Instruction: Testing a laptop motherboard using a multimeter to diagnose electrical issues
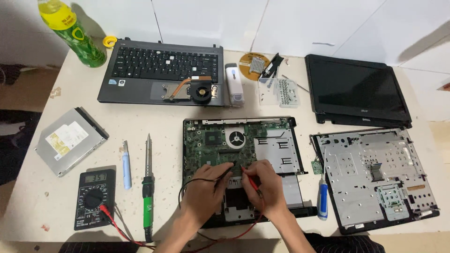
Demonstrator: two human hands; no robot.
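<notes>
Probes: left hand (pixel 202 187) is clamped on the black probe (pixel 226 170), right hand (pixel 268 185) on the red probe (pixel 250 180); both tips touch the green circuit board (pixel 206 140) in the opened laptop base at table centre. Near left lies the multimeter (pixel 93 199); far left, the keyboard panel (pixel 161 70).

laptop screen (pixel 358 89): glossy black | chassis plate (pixel 375 173): bare matt metal
</notes>
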